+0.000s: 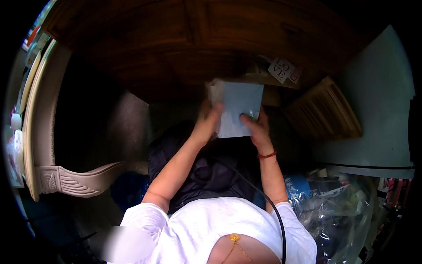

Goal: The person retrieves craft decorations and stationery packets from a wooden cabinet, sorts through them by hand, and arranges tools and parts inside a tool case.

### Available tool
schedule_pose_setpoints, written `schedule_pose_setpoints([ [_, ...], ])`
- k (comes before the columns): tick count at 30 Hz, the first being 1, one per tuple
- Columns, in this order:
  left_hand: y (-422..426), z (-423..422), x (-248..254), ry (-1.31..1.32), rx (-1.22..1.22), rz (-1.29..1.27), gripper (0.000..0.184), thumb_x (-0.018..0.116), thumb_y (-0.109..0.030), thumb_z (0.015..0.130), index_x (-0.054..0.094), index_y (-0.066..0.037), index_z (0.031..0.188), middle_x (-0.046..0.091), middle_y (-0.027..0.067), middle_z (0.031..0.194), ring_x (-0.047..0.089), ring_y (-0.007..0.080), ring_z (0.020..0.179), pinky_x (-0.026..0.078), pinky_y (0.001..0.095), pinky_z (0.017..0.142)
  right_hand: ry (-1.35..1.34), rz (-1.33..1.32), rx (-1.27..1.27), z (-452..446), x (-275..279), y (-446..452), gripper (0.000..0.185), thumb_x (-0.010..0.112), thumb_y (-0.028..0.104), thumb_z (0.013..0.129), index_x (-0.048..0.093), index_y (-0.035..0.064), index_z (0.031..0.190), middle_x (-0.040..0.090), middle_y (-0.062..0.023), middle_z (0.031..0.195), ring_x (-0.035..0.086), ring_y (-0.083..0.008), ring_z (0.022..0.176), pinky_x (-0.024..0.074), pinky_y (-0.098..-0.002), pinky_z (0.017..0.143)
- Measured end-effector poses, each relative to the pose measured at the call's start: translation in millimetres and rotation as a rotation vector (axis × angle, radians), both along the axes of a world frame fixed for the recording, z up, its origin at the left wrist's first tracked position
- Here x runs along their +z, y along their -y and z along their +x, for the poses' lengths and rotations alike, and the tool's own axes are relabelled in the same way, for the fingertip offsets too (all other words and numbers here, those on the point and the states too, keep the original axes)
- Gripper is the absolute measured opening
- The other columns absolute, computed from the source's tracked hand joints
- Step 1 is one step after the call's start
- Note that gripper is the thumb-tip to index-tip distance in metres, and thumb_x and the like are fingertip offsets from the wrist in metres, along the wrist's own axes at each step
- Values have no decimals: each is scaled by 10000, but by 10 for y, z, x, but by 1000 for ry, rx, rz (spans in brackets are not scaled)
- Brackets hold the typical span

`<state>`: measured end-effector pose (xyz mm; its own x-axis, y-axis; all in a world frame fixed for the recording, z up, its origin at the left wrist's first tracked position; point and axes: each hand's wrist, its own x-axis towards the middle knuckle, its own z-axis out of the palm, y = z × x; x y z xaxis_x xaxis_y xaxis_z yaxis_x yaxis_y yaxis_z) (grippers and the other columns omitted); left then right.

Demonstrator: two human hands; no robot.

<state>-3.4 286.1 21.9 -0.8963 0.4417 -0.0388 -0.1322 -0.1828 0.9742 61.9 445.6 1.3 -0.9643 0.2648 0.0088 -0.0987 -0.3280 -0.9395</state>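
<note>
Gripping right hand (259, 126): clamped on blue packet (239, 101)
Left hand (208, 118): packet's left edge; grip unclear
Packet risk: possible slip if grip loosens

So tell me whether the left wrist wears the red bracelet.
No, the red bracelet circles the wrist of the right hand.

We hold both forearms out ahead, converging: the left forearm (179, 166) slants toward one o'clock, the right forearm (273, 178) to just before twelve. Our left hand (206, 119) is a little blurred. At its three o'clock, our right hand (259, 130) is bent into a grip, thumb (248, 120) laid toward ten, the other fingers mostly hidden.
</note>
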Motion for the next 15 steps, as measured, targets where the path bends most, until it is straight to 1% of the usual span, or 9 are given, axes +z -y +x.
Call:
schedule_pose_setpoints([
  [1,-59,111,176,-96,44,-100,727,654,-374,767,321,47,1257,467,150,1167,454,222,1104,364,328,947,-3,11,-9,23,68,43,671,717,147,713,381,-16,1270,545,-80,1109,512,-146,995,416,-282,867],
  [4,-50,47,170,-272,-71,-212,876,773,-322,653,286,68,1268,451,174,1182,447,234,1110,368,335,945,-75,242,-101,80,208,92,690,721,146,711,368,-18,1281,546,-87,1111,515,-160,1006,416,-290,874],
  [5,-46,45,293,-217,-66,-110,911,817,-271,598,297,66,1265,449,166,1185,443,227,1113,384,339,930,-98,204,-115,80,268,131,679,722,120,708,372,-20,1274,549,-94,1103,524,-167,997,417,-294,876],
  [8,115,31,646,-227,41,-6,880,819,-222,595,313,44,1264,454,145,1187,440,212,1117,368,330,945,-166,121,-2,49,654,267,623,686,39,716,377,-28,1253,538,-107,1119,528,-168,1003,411,-294,889],
  [10,367,1,1001,-332,68,50,863,824,-149,581,327,12,1268,454,119,1195,430,192,1127,343,323,967,-326,92,129,-35,711,278,702,658,77,735,299,-9,1332,438,-124,1260,433,-213,1150,331,-363,983],
  [12,741,17,1473,-619,187,-48,828,822,-121,585,346,-18,1255,457,86,1163,415,184,1136,327,322,973,-608,18,297,-237,717,360,810,683,221,757,217,-3,1380,328,-150,1366,376,-258,1218,294,-391,1007],
  [13,954,7,1694,-848,337,-134,821,822,-143,594,342,-12,1247,460,91,1139,440,194,1108,354,332,950,-513,117,297,-318,862,409,829,683,299,765,217,-3,1381,332,-163,1367,403,-265,1196,329,-381,977],
  [14,1198,95,2046,-1241,553,-510,840,827,-165,601,323,-7,1255,459,105,1120,463,208,1081,399,336,907,-504,203,324,-363,1010,456,674,644,246,807,318,-10,1339,409,-158,1318,465,-242,1137,381,-340,923],
  [15,1385,62,2243,-1388,785,-628,840,832,-274,541,366,-3,1186,541,154,996,567,289,924,472,370,787,-395,232,353,-426,903,404,565,621,200,823,386,-11,1291,460,-147,1271,497,-222,1094,399,-318,899],
])
